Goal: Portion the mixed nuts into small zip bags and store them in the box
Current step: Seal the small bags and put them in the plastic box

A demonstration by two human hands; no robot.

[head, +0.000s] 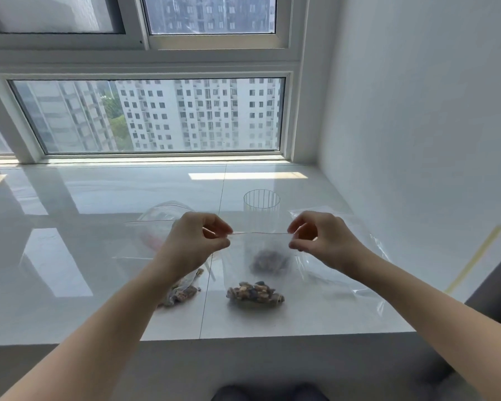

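A small clear zip bag (259, 273) hangs upright over the white sill, with mixed nuts (255, 293) pooled at its bottom. My left hand (195, 241) pinches the left end of its zip strip, and my right hand (318, 238) pinches the right end, so the strip is stretched taut between them. Behind the bag stands a clear ribbed jar (261, 209) with more nuts at its base. A second small bag of nuts (182, 292) lies on the sill under my left forearm. A clear round tub (159, 215) sits behind my left hand.
Loose empty clear bags (339, 273) lie on the sill to the right. The white glossy sill (84, 256) stretches left, with its front edge close to me. A window rises behind it and a white wall (417, 140) stands on the right.
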